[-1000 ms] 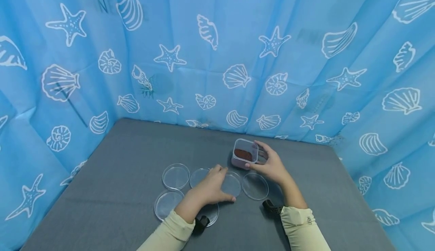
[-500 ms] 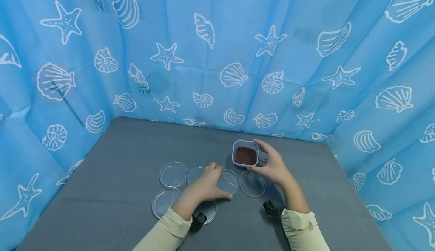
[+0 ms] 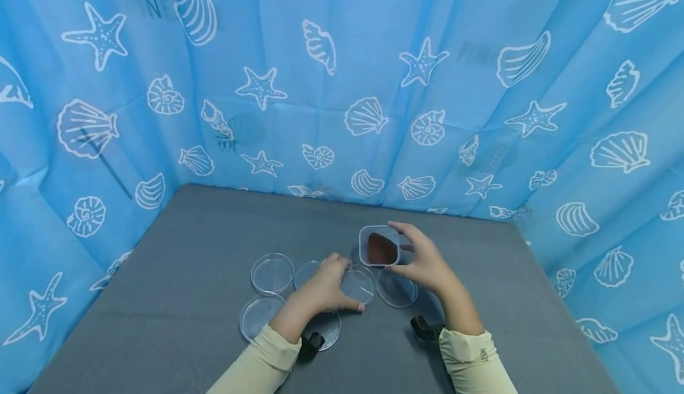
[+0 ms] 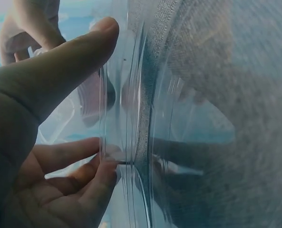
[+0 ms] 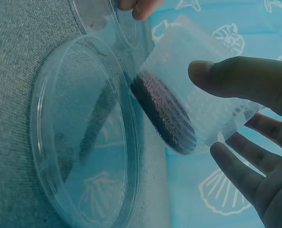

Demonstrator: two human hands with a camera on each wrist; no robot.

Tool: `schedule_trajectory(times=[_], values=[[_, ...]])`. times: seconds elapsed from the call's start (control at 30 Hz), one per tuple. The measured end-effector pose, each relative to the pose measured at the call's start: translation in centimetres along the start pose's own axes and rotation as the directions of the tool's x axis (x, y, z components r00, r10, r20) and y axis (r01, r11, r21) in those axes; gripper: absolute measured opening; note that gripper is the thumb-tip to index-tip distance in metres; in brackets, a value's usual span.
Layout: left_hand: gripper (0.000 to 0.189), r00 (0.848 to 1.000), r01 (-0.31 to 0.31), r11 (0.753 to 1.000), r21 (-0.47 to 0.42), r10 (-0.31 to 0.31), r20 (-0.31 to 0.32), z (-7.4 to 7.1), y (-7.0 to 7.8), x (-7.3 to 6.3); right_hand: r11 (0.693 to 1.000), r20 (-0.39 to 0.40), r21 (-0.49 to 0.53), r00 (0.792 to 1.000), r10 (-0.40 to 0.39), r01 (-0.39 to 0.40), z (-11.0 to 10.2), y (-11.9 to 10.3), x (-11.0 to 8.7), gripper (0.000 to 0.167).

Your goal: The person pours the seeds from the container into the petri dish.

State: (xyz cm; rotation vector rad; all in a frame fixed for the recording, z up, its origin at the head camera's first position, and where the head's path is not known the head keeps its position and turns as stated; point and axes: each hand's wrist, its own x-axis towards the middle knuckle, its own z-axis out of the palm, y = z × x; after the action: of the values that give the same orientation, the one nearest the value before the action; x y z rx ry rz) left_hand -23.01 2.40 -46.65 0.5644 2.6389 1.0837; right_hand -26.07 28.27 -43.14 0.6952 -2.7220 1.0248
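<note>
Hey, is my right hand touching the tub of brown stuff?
Touching: the right wrist view shows the right hand gripping the tub, thumb against its wall.

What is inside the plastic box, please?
Brown powder lies in the tilted plastic box, gathered to one side. Anything under the powder is covered and cannot be seen.

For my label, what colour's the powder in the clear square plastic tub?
Reddish-brown powder, clearest in the head view.

There are six round clear plastic dishes (image 3: 272,273), one square see-through plastic box (image 3: 364,241) and one heap of dark brown powder (image 3: 382,250). I count two pale yellow sleeves (image 3: 262,361), two small black wrist cameras (image 3: 314,342) and one grey surface (image 3: 187,275).
</note>
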Motion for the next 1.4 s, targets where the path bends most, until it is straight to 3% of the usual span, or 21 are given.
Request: schedule_trajectory(times=[0.17, 0.4, 1.07, 1.4], values=[[0.099, 0.998, 0.035, 0.996, -0.079, -0.039, -0.045, 0.0, -0.1, 0.1, 0.999, 0.011, -0.045, 1.0, -0.02, 0.02, 0.1, -0.3, 0.2, 0.091], [0.098, 0.998, 0.057, 0.994, -0.096, -0.061, -0.035, -0.3, -0.3, 0.2, 0.996, 0.023, -0.073, 0.999, -0.048, 0.05, 0.2, -0.6, 0.3, 0.09], [0.095, 0.999, 0.005, 0.997, -0.08, -0.009, -0.044, -0.3, -0.6, 0.6, 0.97, 0.053, -0.226, 0.995, -0.085, 0.095, 0.4, -2.1, 0.3, 0.087], [0.093, 0.999, 0.005, 0.996, -0.088, -0.008, -0.032, -0.3, -0.7, 0.5, 0.923, 0.074, -0.364, 0.992, -0.103, 0.123, 0.7, -3.3, 0.1, 0.087]])
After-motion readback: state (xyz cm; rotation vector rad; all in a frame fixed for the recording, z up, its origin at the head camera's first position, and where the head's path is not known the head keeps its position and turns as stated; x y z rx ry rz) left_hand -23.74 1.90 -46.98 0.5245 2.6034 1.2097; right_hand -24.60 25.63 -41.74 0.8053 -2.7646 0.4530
